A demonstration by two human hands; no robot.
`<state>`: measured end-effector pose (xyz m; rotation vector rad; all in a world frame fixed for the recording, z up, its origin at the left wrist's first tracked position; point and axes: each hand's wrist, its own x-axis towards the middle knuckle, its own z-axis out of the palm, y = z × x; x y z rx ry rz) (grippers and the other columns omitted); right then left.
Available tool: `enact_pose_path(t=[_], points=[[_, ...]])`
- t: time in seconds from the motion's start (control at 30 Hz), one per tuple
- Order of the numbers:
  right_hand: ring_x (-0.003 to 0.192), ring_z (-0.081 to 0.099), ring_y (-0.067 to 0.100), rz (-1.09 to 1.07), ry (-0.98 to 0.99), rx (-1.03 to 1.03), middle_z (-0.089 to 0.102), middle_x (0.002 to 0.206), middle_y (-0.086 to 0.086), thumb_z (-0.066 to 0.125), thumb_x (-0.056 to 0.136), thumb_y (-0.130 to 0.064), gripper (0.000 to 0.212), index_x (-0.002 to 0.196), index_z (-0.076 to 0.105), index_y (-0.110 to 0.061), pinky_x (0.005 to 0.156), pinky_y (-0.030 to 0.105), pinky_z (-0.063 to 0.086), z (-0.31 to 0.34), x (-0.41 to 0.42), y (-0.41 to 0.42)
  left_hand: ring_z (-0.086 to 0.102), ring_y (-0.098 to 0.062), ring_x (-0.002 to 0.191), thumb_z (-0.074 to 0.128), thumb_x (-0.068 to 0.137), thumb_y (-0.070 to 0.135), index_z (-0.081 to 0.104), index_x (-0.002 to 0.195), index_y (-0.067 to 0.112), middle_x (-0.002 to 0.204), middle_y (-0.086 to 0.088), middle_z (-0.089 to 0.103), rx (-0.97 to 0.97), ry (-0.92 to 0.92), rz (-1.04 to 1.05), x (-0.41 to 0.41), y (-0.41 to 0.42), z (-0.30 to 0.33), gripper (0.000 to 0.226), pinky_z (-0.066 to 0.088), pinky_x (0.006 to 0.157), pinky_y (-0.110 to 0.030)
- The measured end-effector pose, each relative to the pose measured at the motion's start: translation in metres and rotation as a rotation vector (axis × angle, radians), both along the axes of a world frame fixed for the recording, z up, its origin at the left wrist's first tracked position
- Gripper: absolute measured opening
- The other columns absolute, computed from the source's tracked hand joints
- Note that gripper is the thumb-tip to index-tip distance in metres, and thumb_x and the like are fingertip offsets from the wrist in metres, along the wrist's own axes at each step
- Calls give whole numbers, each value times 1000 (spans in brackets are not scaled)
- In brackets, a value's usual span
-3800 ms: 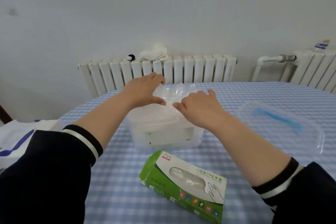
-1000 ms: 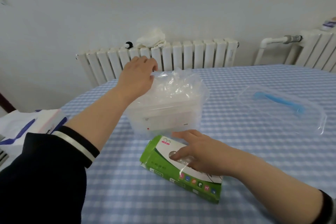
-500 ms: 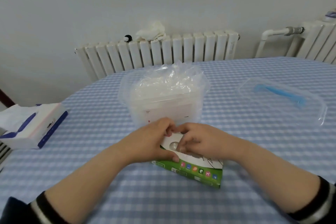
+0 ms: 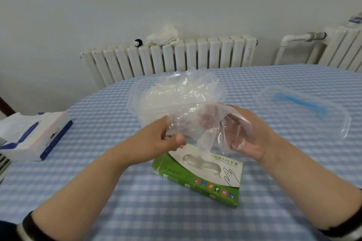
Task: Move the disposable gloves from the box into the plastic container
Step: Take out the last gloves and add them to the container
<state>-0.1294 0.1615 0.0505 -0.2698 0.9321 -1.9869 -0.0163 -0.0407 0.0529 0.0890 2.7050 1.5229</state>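
The green and white glove box (image 4: 203, 179) lies on the checked tablecloth in front of me, with clear gloves showing in its oval slot. Above it, both hands hold a bunch of clear disposable gloves (image 4: 197, 123). My left hand (image 4: 166, 139) pinches the bunch's left side. My right hand (image 4: 248, 133) grips its right side, with film draped over the fingers. A strand of film trails down to the slot. Just behind stands the clear plastic container (image 4: 137, 101), heaped with crumpled clear gloves.
The container's clear lid (image 4: 305, 107) with a blue handle lies to the right. A tissue pack (image 4: 37, 137) sits at the table's left edge. White radiators (image 4: 170, 58) line the wall behind, one with a cloth on top.
Both hands have risen from the box slot, pulling a bunch of gloves up and out. A second ago my left hand was at the container's heap.
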Motion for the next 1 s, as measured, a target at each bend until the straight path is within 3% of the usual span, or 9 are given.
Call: enact_pose_path(t=[0.1,0.17,0.23,0.33,0.53,0.7,0.8,0.9,1.0], points=[[73,70,23,39,16,23,69,92,15,78,68,-15,35,97,70,2,61,32,59,1,3,-2,62,1,106,78,63,57,34,131,52,124,18,57,88,189,137,2,11,9,81,53,80,-16],[86,71,24,61,-8,67,68,109,17,73,74,-20,42,111,63,0,69,34,61,-3,-1,-3,51,4,113,76,61,61,22,131,65,135,23,40,-165,384,237,3,14,13,89,47,86,-10],[95,70,25,88,-9,98,66,120,18,59,87,-24,33,111,65,-1,72,32,59,-5,-2,-4,40,3,123,69,73,61,36,132,59,137,23,34,-422,589,180,0,13,19,67,38,94,-9],[78,73,23,130,-42,89,72,102,18,59,87,-21,27,90,75,1,58,29,60,-7,-2,-4,50,-5,112,60,85,44,63,99,40,116,19,57,-504,761,121,-15,11,30,15,35,94,-10],[65,73,20,203,-140,62,74,96,16,47,94,-38,46,97,73,0,46,26,57,-6,0,-3,61,1,57,64,94,19,66,76,21,63,17,68,-17,450,442,-60,6,63,18,53,63,-15],[57,71,22,186,-72,186,74,88,18,34,98,-49,65,90,76,1,39,26,54,-7,2,-4,50,-5,38,59,97,30,62,95,16,63,6,67,-149,273,578,-110,-26,68,14,40,42,-19],[60,70,20,230,236,385,74,83,16,40,99,-41,50,97,72,-2,46,24,54,-3,4,-4,51,-12,47,48,100,28,50,113,19,72,2,68,-389,155,625,-124,-41,55,16,38,46,-24],[62,66,10,240,805,641,73,74,1,58,96,-25,16,96,68,-12,58,21,52,-6,10,-5,50,-18,57,37,103,21,41,126,13,75,-5,61,-817,87,595,-127,-49,40,25,36,52,-31],[67,57,-2,314,1290,853,63,73,-15,66,90,-31,3,90,67,-28,65,19,44,-12,16,-6,55,-26,81,40,98,13,38,132,8,95,-9,57,-1065,76,580,-124,-53,30,34,40,64,-35]])
